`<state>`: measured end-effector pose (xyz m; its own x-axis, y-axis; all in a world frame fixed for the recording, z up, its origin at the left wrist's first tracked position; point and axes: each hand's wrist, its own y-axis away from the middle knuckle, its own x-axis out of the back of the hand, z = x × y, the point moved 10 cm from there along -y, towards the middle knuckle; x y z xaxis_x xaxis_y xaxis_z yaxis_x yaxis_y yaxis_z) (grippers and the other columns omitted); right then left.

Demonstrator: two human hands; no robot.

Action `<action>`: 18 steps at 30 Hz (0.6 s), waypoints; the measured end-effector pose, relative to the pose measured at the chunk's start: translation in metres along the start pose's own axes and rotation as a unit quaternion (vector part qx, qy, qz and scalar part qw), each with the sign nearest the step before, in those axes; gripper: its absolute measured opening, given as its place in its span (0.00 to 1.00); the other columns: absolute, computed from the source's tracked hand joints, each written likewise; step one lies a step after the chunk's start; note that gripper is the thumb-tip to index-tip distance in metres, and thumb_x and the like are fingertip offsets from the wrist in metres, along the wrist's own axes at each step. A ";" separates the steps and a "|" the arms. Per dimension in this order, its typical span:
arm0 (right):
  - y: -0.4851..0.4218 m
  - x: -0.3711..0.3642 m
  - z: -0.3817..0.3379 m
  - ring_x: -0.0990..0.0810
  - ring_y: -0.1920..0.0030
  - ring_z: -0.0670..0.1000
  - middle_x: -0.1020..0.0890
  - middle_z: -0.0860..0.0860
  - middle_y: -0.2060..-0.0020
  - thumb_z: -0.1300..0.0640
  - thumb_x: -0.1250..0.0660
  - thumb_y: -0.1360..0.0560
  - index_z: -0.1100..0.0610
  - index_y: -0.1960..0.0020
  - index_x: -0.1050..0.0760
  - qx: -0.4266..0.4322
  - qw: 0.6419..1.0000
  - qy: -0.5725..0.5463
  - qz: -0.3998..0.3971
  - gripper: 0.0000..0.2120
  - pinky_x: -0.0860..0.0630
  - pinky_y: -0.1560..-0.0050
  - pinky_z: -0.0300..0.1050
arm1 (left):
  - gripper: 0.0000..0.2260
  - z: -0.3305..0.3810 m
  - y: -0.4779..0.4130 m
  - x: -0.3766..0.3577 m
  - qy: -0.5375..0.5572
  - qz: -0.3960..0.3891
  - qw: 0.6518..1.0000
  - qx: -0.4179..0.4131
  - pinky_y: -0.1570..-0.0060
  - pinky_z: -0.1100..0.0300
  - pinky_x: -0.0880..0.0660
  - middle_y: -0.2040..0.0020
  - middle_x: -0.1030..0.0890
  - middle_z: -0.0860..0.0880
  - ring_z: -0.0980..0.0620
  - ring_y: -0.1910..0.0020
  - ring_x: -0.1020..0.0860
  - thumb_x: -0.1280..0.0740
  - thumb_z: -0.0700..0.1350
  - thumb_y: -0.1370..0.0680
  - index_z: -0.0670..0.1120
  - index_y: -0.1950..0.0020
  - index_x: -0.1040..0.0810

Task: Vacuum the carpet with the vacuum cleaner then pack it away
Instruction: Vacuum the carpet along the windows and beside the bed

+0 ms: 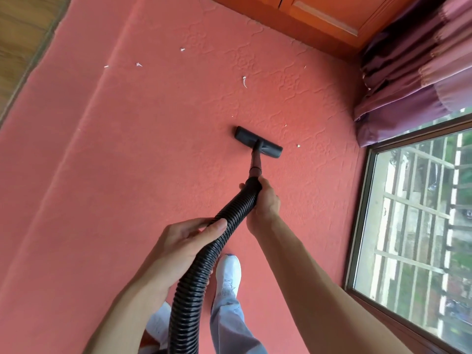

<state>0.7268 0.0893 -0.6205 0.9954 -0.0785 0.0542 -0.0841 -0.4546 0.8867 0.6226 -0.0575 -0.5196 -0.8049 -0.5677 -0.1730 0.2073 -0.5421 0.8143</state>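
A black ribbed vacuum hose (pixel 196 274) runs up from the bottom of the view to a short tube and a flat black floor nozzle (pixel 258 142) resting on the red patterned carpet (pixel 107 175). My right hand (pixel 264 200) grips the hose's upper end just behind the tube. My left hand (pixel 184 241) holds the hose lower down, fingers and thumb curled around it. Small white scraps (pixel 244 81) lie on the carpet beyond and beside the nozzle. The vacuum's body is out of view.
A window (pixel 419 226) with outside bars runs along the right. Purple curtains (pixel 413 72) hang at the upper right beside an orange wooden cabinet (pixel 321 16). Wooden floor (pixel 20 34) shows at the upper left. My white shoe (pixel 228 274) stands on the carpet below the hands.
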 end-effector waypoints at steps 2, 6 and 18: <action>0.000 0.004 -0.016 0.20 0.68 0.53 0.17 0.60 0.64 0.55 0.35 0.22 0.61 0.53 0.26 -0.003 1.000 -0.015 -0.003 0.09 0.25 0.66 0.43 | 0.11 0.015 -0.003 -0.010 -0.023 -0.016 0.999 -0.024 0.65 0.52 0.23 0.63 0.19 0.44 0.48 0.68 0.21 0.26 0.57 0.28 0.52 0.50 0.13; -0.003 0.018 -0.040 0.19 0.73 0.49 0.18 0.56 0.70 0.55 0.37 0.22 0.62 0.48 0.24 -0.022 0.998 -0.057 -0.030 0.10 0.25 0.66 0.43 | 0.11 0.043 -0.004 -0.034 -0.087 -0.064 0.992 -0.058 0.60 0.61 0.24 0.63 0.17 0.49 0.53 0.63 0.20 0.26 0.56 0.28 0.55 0.48 0.13; -0.071 0.052 -0.077 0.19 0.64 0.54 0.18 0.59 0.56 0.53 0.37 0.22 0.65 0.34 0.28 -0.046 0.998 -0.024 -0.031 0.21 0.22 0.67 0.44 | 0.07 0.048 -0.050 -0.093 -0.152 -0.023 0.987 -0.051 0.67 0.69 0.28 0.69 0.20 0.51 0.59 0.68 0.23 0.28 0.58 0.26 0.58 0.54 0.13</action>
<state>0.7883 0.1853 -0.6449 0.9952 -0.0953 -0.0219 -0.0156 -0.3763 0.9264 0.6606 0.0525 -0.5181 -0.9407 -0.3385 -0.0214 0.2101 -0.6310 0.7468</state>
